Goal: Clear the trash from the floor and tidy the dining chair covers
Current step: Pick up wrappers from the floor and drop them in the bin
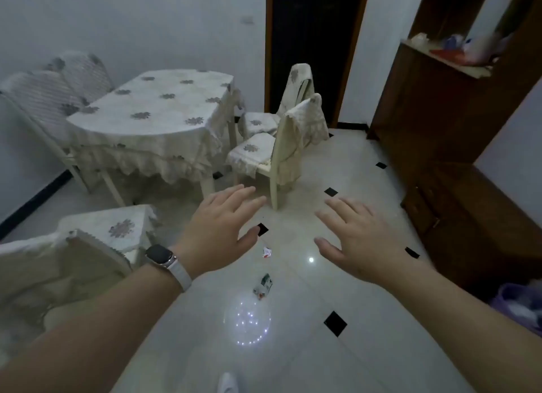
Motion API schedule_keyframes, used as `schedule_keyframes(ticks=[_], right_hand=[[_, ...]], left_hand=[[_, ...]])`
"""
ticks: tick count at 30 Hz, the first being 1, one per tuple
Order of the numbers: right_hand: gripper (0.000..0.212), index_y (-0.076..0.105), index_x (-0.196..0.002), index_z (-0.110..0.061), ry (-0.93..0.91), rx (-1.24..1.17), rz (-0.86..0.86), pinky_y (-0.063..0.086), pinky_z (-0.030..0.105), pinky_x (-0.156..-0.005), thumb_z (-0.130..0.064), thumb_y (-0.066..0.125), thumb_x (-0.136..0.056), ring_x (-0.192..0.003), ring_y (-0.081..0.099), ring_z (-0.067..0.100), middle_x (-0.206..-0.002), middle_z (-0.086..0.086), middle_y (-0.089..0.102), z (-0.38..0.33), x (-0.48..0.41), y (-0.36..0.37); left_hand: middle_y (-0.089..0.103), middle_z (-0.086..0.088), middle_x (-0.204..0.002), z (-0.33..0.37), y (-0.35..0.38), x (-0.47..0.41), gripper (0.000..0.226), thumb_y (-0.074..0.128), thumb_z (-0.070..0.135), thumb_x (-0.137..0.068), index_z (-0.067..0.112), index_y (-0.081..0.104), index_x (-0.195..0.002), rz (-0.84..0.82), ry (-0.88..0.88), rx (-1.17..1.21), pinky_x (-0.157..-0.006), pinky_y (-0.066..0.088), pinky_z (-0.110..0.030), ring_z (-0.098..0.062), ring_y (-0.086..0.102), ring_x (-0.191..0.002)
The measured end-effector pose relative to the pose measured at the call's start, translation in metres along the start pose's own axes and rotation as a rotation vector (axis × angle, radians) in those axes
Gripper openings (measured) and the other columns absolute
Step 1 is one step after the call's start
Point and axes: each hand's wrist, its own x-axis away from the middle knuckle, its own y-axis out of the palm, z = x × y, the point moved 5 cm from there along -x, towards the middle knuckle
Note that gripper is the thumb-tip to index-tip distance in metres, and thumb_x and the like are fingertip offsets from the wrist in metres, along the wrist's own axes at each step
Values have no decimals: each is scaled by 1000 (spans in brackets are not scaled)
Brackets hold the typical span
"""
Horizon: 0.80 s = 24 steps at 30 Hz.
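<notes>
Floor (293,363) w/ litter, both hands out over it.
Pale tiles w/ black diamonds; table (152,105) under floral cloth at left-centre, chairs round it. Chair cover (305,119) on the nearer right-side chair hangs crooked off the backrest. L hand (223,231) & R hand (360,240) held palm-down above the floor, fingers spread wide, holding nothing; watch (161,256) on L wrist. On the tiles btwn & below the hands: crumpled green-white wrapper (263,285), smaller red-white scrap (267,252) just beyond it.
</notes>
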Motion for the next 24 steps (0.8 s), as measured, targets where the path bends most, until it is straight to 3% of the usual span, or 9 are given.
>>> schedule_keyframes(ticks=[5,14,24], right_hand=[[56,53,-133,-25,14,-5,-61,31,36,-104,-59,37,-92,-128,47,23,-138,2,54,9,-44,58],[54,59,-128,-19,-38,-75,-119,44,40,-96,-52,44,-87,-119,55,27,-132,7,59,5,-178,136],[54,59,-127,-17,-88,-68,-192,41,41,-98,-51,45,-87,-120,54,29,-132,8,58,1,-294,183]], left_hand=[[52,-4,-143,-42,58,-21,52,52,43,-92,23,50,-140,-69,-30,21,-108,39,-42,-25,45,-134],[61,-10,-130,-151,152,-79,48,50,42,-88,18,60,-129,-64,-76,56,-97,35,-40,-32,56,-121],[60,-9,-132,-233,206,-130,50,44,46,-91,18,61,-129,-127,-178,168,-99,44,-45,-32,54,-123]])
